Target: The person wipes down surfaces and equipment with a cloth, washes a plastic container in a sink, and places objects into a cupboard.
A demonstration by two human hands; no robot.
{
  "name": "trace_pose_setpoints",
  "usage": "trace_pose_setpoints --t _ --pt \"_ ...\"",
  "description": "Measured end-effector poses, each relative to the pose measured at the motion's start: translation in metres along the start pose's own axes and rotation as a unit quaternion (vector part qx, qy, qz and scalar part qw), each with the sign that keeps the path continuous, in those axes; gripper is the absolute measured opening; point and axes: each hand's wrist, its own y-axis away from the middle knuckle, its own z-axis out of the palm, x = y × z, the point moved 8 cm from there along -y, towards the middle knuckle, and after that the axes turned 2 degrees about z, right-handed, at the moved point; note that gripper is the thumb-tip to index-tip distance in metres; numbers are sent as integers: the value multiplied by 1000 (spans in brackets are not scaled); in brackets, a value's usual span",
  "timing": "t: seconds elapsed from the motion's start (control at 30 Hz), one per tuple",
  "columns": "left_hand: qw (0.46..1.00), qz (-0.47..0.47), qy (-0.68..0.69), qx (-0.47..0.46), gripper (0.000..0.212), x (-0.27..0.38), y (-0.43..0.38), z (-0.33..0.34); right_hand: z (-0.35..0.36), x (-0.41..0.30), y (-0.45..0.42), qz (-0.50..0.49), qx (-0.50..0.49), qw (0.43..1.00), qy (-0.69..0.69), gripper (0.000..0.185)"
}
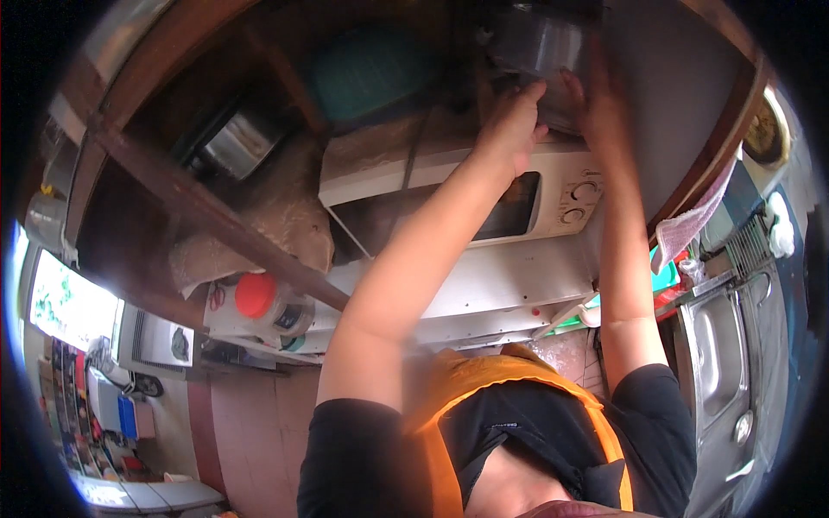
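Both arms reach up into a dim wooden cupboard, above a white microwave oven (pixel 570 194) with two round knobs. My left hand (pixel 518 123) is at the near left side of a shiny, clear or metal container (pixel 550 48), fingers partly spread. On the container's right side is my right hand (pixel 592 97), blurred, with its fingers pointing up. The dark interior and blur hide how firmly either hand touches it. Left of the hands, a green tub or basin (pixel 372 74) lies in shadow, and a metal pot (pixel 239 142) stands further left.
A wooden cupboard bar (pixel 214 201) crosses at the left. Below it stands a jar with a red lid (pixel 256 295) beside a brown cloth (pixel 285 226). A pink towel (pixel 696 210) hangs at the right edge, above a steel sink (pixel 720 349).
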Motion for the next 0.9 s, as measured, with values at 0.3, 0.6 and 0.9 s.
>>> trace_pose_setpoints --t 0.3,0.6,0.9 --pt "998 58 -2 12 56 3 33 -19 -7 -10 15 25 14 999 24 52" --pt "692 297 -647 120 20 107 79 -75 -55 -48 59 -34 -47 995 -86 23" --pt "491 189 -844 105 34 108 40 -190 -20 -86 78 -34 -199 960 -192 15"
